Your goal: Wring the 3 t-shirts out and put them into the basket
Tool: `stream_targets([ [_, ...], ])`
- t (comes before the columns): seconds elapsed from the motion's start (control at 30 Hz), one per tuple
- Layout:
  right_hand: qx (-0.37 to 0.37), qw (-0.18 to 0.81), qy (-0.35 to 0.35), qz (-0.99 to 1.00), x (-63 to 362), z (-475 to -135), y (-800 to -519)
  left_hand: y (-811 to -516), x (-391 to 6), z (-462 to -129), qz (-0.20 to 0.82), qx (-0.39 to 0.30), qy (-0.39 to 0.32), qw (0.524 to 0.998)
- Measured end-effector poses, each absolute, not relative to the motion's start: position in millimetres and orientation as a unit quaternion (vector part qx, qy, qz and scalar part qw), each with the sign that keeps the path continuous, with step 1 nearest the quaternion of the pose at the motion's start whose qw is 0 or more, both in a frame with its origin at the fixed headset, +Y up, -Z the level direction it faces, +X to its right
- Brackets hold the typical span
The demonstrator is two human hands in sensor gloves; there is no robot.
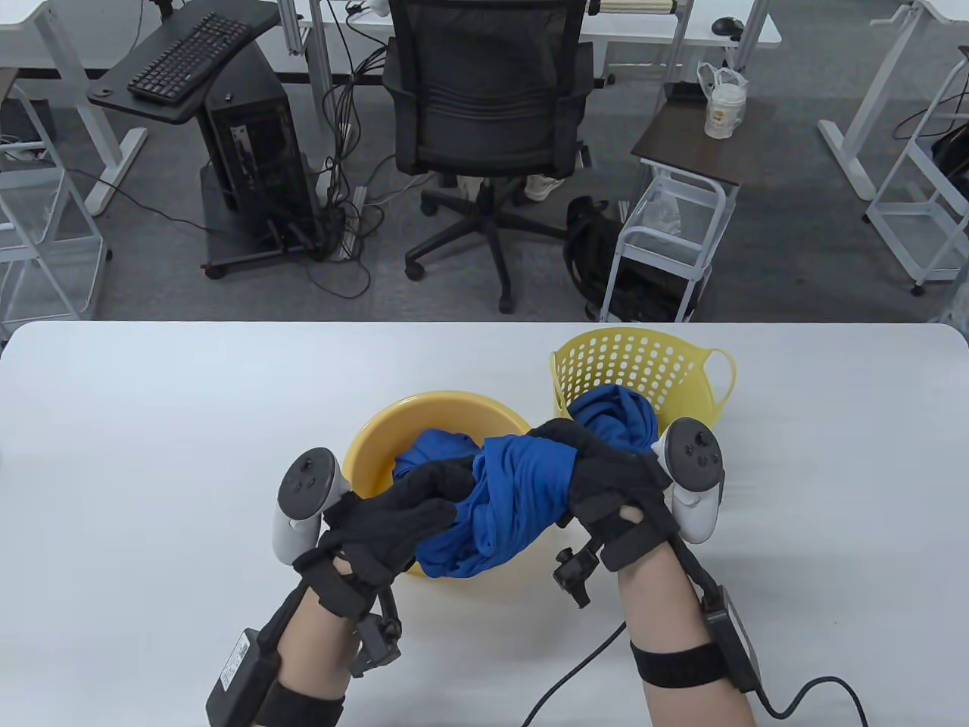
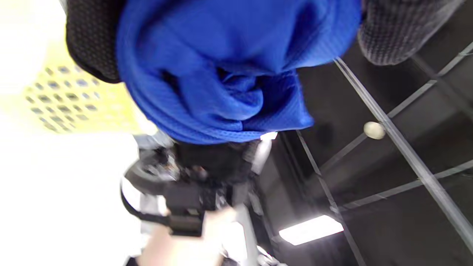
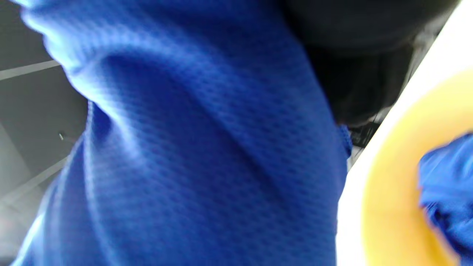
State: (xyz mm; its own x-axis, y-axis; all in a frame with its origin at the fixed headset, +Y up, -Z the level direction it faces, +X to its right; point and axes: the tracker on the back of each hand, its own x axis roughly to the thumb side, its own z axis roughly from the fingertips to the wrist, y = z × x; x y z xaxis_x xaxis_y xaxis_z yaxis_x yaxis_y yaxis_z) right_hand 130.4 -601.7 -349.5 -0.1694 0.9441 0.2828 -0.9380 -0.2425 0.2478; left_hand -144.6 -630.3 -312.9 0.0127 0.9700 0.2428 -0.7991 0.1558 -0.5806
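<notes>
Both hands grip one blue t-shirt (image 1: 515,492), twisted into a rope above the yellow basin (image 1: 378,447): the left hand (image 1: 401,515) curls round its left end, the right hand (image 1: 598,477) round the other. Twist in opposite directions over the basin so drips fall inside, then drop it in the basket (image 1: 643,363), where another shirt (image 1: 617,416) already lies.

Three blue t-shirts: one twisted t-shirt (image 1: 515,492) between two gloved hands, one t-shirt in the basin (image 1: 431,454), one t-shirt in the basket (image 1: 617,416). One yellow basin (image 1: 394,432), one yellow basket (image 1: 636,363).
</notes>
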Motion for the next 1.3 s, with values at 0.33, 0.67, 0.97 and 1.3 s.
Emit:
stream_targets([
  [0.33, 0.143, 0.610, 0.015, 0.780, 128.0, -349.1, -605.6, -616.1, -94.4, -280.5, 0.236, 0.110, -0.268, 0.928],
  [0.67, 0.242, 0.718, 0.099, 0.646, 115.4, -343.3, -602.1, -616.6, -128.1, -294.1, 0.373, 0.112, -0.234, 0.891],
  [0.97, 0.425, 0.470, -0.135, 0.762, 90.4, -310.7, -569.9, -638.2, -174.1, -321.0, 0.739, -0.101, -0.242, 0.620],
  [1.3, 0.351, -0.004, -0.462, 0.814, 60.1, -282.7, -582.9, -648.1, -159.7, -322.5, 0.739, -0.246, -0.276, 0.563],
])
